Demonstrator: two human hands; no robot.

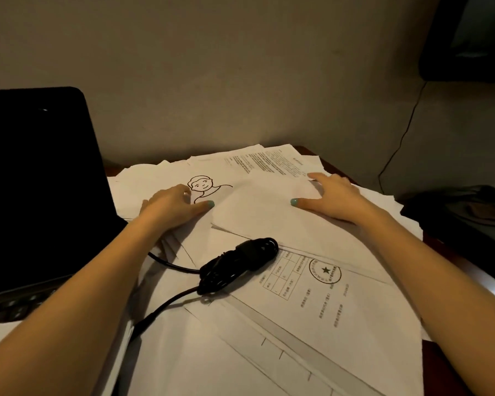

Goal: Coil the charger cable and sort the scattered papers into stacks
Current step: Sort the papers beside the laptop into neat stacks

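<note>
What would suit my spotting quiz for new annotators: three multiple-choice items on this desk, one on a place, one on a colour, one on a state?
1. Where does the cable lie?
A. On the laptop keys
B. On the papers
C. On the floor

2. What colour are the thumbnails?
A. Red
B. Black
C. Teal

3. What state is the cable in?
A. Bundled in a coil
B. Stretched out straight
C. Knotted round a wrist

Answers:
1 B: the coil rests on the sheets, beside the stamped form.
2 C: both show teal polish.
3 A: its loops are gathered in one bundle, with two ends trailing out.
</note>
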